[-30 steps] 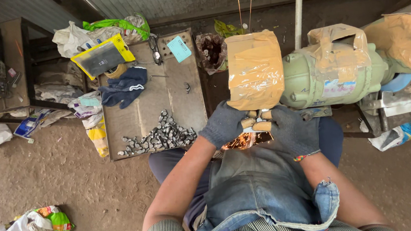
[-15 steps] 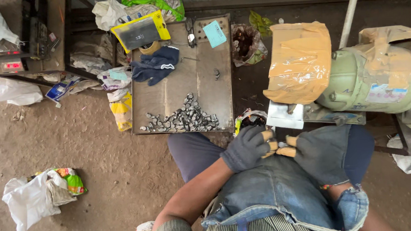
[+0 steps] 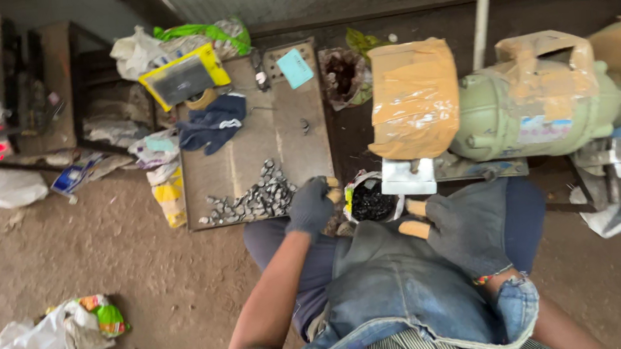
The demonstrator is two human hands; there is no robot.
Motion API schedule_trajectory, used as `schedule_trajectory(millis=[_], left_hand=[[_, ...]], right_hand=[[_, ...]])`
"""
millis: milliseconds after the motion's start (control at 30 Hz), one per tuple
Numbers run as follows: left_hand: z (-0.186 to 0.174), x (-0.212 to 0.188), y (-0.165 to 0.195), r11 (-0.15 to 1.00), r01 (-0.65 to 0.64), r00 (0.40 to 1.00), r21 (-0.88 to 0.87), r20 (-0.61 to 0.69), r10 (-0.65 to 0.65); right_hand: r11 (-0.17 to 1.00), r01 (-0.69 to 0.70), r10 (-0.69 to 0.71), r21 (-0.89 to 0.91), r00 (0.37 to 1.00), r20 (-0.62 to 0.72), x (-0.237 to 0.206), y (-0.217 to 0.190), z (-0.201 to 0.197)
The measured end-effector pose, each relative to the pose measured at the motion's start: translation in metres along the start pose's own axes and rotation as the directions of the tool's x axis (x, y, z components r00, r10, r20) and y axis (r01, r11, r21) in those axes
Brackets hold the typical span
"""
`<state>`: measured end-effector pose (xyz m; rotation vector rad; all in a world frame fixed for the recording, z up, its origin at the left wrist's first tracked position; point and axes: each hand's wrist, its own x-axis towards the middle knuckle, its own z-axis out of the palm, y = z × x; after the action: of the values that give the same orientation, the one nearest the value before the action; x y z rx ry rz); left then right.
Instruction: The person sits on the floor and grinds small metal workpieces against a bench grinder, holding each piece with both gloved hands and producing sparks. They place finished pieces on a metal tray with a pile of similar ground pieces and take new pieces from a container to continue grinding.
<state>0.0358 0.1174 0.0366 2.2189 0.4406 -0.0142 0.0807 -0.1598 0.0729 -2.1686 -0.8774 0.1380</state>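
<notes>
since a moment ago the left hand [image 3: 311,205] has swung off the lap to the bag [image 3: 372,201] of dark bits beside the board [image 3: 249,150], fingers curled, grip unclear; right hand [image 3: 462,225] rests nearby, loosely spread.

Gloved hands [image 3: 373,214] beside bag of dark bits [image 3: 372,201]

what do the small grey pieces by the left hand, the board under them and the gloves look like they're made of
Small grey pieces: likely metal, dull grey with glints. Board: seemingly sheet metal or worn wood, flat, scuffed and matte. Left hand and right hand gloves: dark knit fabric with tan fingertips.
</notes>
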Motion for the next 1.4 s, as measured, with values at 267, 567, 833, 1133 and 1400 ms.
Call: schedule_trajectory(millis=[267,567,833,1133,1400], left_hand=[[0.033,-0.036,0.089,0.821,-0.103,0.983,-0.561,0.069,0.17],[0.045,0.042,0.069,0.766,-0.624,0.776,0.151,0.007,0.631],[0.055,0.067,0.044,0.73,-0.676,0.736,0.097,0.117,0.666],[0.036,-0.006,0.053,0.652,-0.719,0.668,0.241,-0.018,0.744],[0.014,-0.002,-0.022,0.619,-0.317,0.932,0.719,0.114,0.344]], right_hand=[[0.984,0.177,-0.178,-0.012,0.984,-0.031,0.01,-0.011,-0.027],[0.854,-0.249,0.194,-0.458,0.967,-0.164,0.041,-0.006,-0.03],[0.962,-0.106,0.068,-0.252,0.985,-0.156,0.06,0.001,-0.036],[0.968,0.063,-0.086,-0.243,0.993,-0.084,0.03,0.001,-0.021],[0.973,-0.049,0.088,-0.226,0.983,0.162,0.0,0.031,0.027]])
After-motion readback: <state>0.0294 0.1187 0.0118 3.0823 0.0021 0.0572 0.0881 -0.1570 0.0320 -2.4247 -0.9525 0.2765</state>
